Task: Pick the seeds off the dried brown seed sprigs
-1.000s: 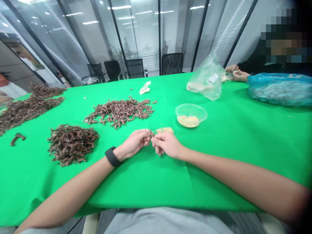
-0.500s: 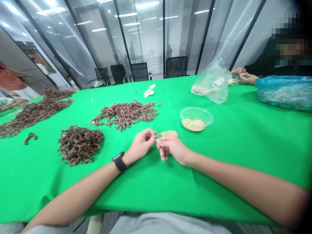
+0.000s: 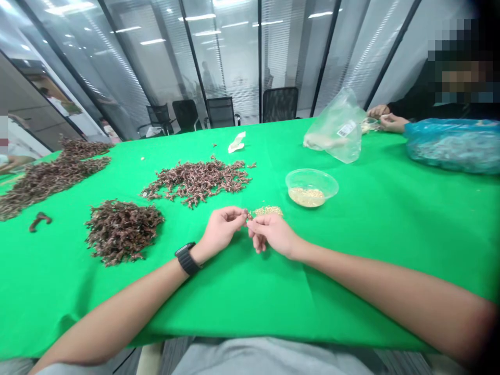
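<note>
Between my two hands, at the fingertips, is a small brown knobbly dried piece, like a bit of dried twiggy fruit stalk. My left hand, with a dark watch on its wrist, pinches it from the left. From the right, my right hand has thumb and forefinger closed at the same piece, its other fingers curled below. Just behind the fingers lies a small heap of pale yellowish grains. A clear plastic bowl with similar grains in its bottom stands beyond, to the right.
Brown dried pieces lie in a dense pile at left, a looser spread behind, and a long heap far left. A clear bag and blue bag are at right. A co-worker's hands are beyond.
The whole view has shifted slightly, with the table things appearing a little further left and up. Both hands keep their pinch at the small brown piece.
</note>
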The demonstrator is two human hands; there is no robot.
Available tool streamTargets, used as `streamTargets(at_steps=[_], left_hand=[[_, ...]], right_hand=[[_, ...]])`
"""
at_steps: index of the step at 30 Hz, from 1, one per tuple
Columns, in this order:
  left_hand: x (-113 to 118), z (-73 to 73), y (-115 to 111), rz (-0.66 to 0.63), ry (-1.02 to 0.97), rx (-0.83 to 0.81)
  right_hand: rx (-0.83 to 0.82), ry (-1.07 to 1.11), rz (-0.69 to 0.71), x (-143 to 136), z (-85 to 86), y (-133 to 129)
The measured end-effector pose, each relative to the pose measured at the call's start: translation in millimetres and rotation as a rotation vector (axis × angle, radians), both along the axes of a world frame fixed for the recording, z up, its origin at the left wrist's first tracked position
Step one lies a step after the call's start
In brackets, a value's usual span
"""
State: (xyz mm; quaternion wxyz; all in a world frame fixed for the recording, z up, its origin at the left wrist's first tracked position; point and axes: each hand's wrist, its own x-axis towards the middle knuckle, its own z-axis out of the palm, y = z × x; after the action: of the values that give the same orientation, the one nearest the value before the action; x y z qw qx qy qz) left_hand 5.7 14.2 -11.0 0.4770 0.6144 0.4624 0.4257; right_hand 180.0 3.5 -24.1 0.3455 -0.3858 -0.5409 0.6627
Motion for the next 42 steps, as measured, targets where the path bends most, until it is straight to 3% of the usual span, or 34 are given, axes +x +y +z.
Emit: streamTargets(at_steps=[8, 13, 17, 20, 24, 28, 34, 42], left_hand=[[-0.9, -2.5, -2.9, 0.060, 0.087, 0.139], [-3.3, 1.1, -6.3, 0.057, 0.261, 0.335], [-11.0, 8.2, -3.7, -0.024, 0.371, 0.465], [-14.4, 11.6, -0.9, -0.077, 0.353, 0.451], [-10.4, 11.5, 0.9, 0.031, 0.205, 0.311], [-5.2, 10.3, 3.2, -0.055, -0.076, -0.003], [-1.4, 11.9, 1.6, -0.125, -0.324, -0.306], [-0.7, 13.5, 0.2, -0.139, -0.422, -0.462]], right_hand=[[-0.156, 0.147, -0.006, -1.1, 7.9, -6.9], [-0.325, 0.257, -0.025, 0.4, 11.7, -6.6], [-0.521, 0.383, -0.025, 4.5, 17.9, -2.1], [-0.487, 0.402, -0.002, 6.8, 19.8, 0.6], [-0.110, 0.203, 0.035, 5.6, 14.9, 1.4], [0.140, 0.005, 0.014, 3.0, 7.3, 0.5], [0.190, -0.036, -0.004, 3.9, 1.1, 0.9], [0.213, -0.037, 0.017, 3.6, -0.1, 0.3]])
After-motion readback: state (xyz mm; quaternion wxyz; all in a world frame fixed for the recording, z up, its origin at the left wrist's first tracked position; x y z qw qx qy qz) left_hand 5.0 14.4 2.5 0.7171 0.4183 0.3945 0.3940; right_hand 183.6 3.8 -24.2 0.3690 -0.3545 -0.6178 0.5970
